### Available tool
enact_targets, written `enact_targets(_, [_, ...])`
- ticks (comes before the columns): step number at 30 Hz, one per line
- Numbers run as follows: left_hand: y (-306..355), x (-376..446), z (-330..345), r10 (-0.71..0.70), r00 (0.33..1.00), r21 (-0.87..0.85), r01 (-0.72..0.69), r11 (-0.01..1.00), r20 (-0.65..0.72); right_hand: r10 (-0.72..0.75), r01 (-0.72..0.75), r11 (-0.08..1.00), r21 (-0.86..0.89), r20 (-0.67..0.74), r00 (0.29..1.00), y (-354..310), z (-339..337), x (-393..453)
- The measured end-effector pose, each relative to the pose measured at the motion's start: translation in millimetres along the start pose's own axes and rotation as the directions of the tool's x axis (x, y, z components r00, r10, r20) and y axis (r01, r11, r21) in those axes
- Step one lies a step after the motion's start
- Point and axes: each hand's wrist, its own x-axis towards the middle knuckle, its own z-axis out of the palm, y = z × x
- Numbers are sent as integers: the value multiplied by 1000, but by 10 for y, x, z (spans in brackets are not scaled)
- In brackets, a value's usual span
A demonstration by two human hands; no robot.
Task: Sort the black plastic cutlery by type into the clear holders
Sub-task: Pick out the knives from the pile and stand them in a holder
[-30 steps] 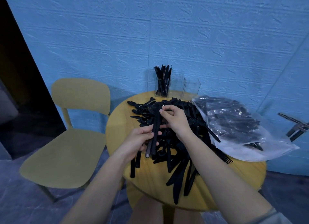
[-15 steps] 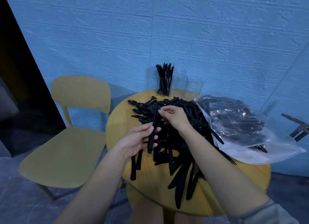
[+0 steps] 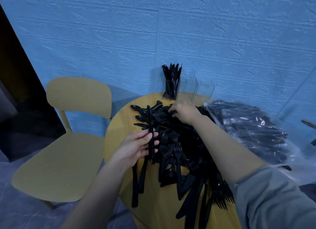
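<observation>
A heap of black plastic cutlery [image 3: 177, 143] covers the round yellow table [image 3: 119, 126]. My left hand [image 3: 136, 145] grips a small bundle of black knives [image 3: 150, 126], held upright over the heap's left side. My right hand [image 3: 185, 112] reaches into the far part of the heap, fingers curled down among the pieces; what they pinch is hidden. Three clear holders stand at the table's back edge: the left holder [image 3: 171, 90] is full of black knives, while the middle holder [image 3: 188, 88] and the right holder [image 3: 204, 90] look empty.
A clear plastic bag [image 3: 253, 133] with more black cutlery lies on the table's right side. A yellow chair [image 3: 68, 134] stands left of the table. The blue wall [image 3: 171, 32] runs right behind the holders. Forks hang over the near right edge.
My right hand has let go of the bundle and moved away toward the far side of the heap. My left hand keeps the knives and has raised them more upright.
</observation>
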Motion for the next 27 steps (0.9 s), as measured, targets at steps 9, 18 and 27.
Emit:
enact_targets(9, [-11, 18, -26, -5, 999, -60, 2, 998, -46, -166, 156, 972, -175, -47, 985, 133, 76, -25])
enact_targets(18, [-10, -28, 16, 0, 999, -81, -3, 997, -42, -234, 248, 947, -204, 89, 968, 68, 4, -27])
enact_targets(27, [-77, -37, 80, -4, 999, -68, 1, 998, -53, -212, 206, 970, -129, -38, 977, 100, -86, -179])
